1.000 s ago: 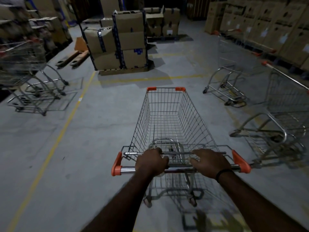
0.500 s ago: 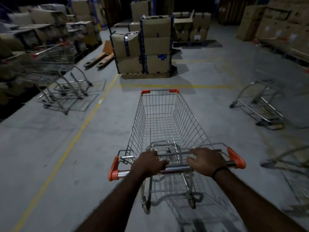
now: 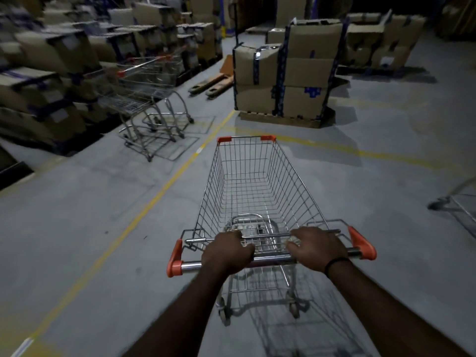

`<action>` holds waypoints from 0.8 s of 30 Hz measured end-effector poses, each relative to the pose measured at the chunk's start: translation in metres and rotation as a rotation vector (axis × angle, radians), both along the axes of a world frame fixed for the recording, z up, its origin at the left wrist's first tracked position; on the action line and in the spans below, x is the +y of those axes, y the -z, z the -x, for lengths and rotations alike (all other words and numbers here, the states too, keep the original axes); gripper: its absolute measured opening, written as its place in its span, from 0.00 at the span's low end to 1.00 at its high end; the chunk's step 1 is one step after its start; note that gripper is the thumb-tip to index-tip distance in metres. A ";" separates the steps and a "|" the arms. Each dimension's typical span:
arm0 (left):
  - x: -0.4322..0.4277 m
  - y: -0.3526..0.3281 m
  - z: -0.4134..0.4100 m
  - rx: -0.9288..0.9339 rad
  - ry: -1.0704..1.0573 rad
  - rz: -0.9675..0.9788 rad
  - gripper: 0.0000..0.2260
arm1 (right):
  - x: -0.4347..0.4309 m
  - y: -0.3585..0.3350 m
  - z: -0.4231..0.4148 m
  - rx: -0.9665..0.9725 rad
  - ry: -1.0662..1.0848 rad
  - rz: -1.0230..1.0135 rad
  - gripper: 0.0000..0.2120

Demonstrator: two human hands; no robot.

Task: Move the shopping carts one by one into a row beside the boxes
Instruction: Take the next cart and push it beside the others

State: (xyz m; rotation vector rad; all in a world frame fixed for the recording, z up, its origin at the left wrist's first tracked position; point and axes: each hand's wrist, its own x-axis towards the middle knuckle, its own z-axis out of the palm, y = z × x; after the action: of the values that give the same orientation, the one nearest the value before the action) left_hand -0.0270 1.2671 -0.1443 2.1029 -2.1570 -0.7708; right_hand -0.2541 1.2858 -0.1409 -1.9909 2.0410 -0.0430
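Left hand: the left hand (image 3: 226, 251) sits on the handle bar (image 3: 270, 259) of the cart (image 3: 252, 191), left of the bar's middle, knuckles up and forward; its fingers are curled together over the bar and clamped on it.
Left arm: bare forearm runs up from the bottom edge, slanting right toward the wrist, nearly straight.
Right hand: the right hand (image 3: 318, 247) grips the same bar, right of its middle, palm down; its fingers are wrapped over the bar, and their tips reach toward the thinner rail just ahead of it.
Right arm: bare forearm comes in from the lower right corner, slanting left; a dark band (image 3: 334, 262) circles the wrist.
Gap between hands: a short stretch of bare bar shows between them; the hands do not touch.
Cart: upright on the grey floor (image 3: 77, 228), in the middle of the view, basket empty, orange caps at the handle ends and front corners; it stands just right of the yellow line (image 3: 154, 199), nose pointing toward the box stack (image 3: 286, 73).
Parked carts: other carts (image 3: 149, 99) stand at upper left, across the yellow line, close against the boxes (image 3: 51, 73) along the left side; how many cannot be told.
Box stack: sits on a pallet ahead, well apart from the held cart.
Pallet jack forks: forks (image 3: 211, 85) lie on the floor between the left boxes and the stack.
Right edge: part of another cart's frame (image 3: 456, 202) shows, blurred.
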 end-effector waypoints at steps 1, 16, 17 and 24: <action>-0.013 0.002 -0.001 -0.002 -0.016 0.008 0.27 | -0.016 0.001 0.000 -0.001 -0.015 0.005 0.29; -0.240 0.006 -0.054 0.048 -0.203 0.023 0.27 | -0.283 0.003 -0.053 0.013 -0.146 0.016 0.36; -0.255 0.007 -0.060 0.044 -0.210 0.027 0.27 | -0.301 0.004 -0.058 0.014 -0.155 0.023 0.35; -0.350 0.011 -0.092 0.036 -0.291 0.055 0.27 | -0.412 0.003 -0.093 0.014 -0.230 0.032 0.32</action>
State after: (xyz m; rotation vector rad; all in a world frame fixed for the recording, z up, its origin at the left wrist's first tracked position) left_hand 0.0654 0.9172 -0.1551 2.2825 -1.7746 -0.7048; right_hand -0.1607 0.8743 -0.1442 -2.2379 1.8163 -0.0131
